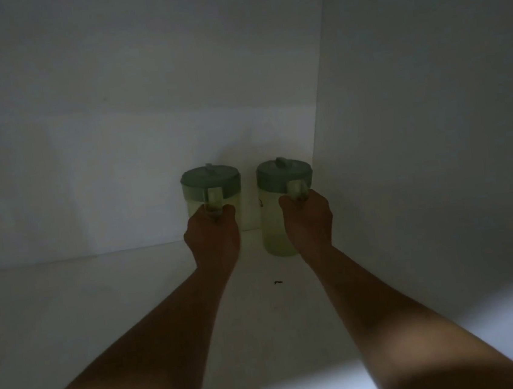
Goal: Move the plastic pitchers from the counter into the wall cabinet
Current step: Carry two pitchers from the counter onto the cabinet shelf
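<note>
Deep inside the dim white cabinet [89, 180], two pale green plastic pitchers are standing upright side by side near the back right corner, a narrow gap showing between them. At about 11 o'clock from the frame's centre, the left hand [213, 233] is wrapping its fingers closed around the handle of the left pitcher [212, 195]; at about 1 o'clock, the right hand [308, 220] is gripping the handle of the right pitcher [281, 204] the same way. Each pitcher is wearing a darker green lid with a small tab on top.

The right pitcher is sitting close to the cabinet's right side wall [433, 144], leaving little room toward 3 o'clock. Toward 9 o'clock the shelf floor [71, 309] is lying wide open, and the back wall is rising just behind the left pitcher. A small dark speck [278, 282] is lying on the shelf between the forearms.

The left hand is covering the lower half of its pitcher, so its base is hidden. Low light is blurring the fingertips and the lid details. Both forearms are running off the bottom edge.
</note>
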Available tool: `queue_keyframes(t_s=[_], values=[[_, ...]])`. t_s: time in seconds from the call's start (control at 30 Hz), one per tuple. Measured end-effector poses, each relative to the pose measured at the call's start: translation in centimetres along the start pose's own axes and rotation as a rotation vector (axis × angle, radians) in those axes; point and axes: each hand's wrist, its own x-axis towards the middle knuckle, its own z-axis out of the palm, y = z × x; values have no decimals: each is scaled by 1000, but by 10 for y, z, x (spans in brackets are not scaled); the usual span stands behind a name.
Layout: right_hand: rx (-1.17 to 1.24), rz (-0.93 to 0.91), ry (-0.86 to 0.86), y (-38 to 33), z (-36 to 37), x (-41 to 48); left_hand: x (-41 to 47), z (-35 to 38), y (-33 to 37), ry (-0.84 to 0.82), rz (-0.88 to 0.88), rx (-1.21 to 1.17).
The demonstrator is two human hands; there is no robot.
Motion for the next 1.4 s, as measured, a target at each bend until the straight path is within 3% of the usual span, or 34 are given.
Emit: queue_keyframes(t_s=[0.23,0.37,0.47,0.8,0.97,1.17,1.4], values=[[-193,122,-125,-14,-7,-6,0,-7,-5,-38,-49,184],[-412,145,-142,-21,-24,-20,-15,-22,0,23,-65,288],[-486,110,-137,-41,-40,-40,-32,-42,16,33,85,433],[-700,-70,-167,-147,-116,-152,-111,-155,88,-233,433,655],[-736,-160,-163,-193,-150,-224,-153,-227,116,-230,570,733],[-772,-257,-191,-245,-174,-288,-200,-300,150,-245,600,744],[-792,-394,-267,-285,-187,-373,-272,-402,162,-79,771,869]])
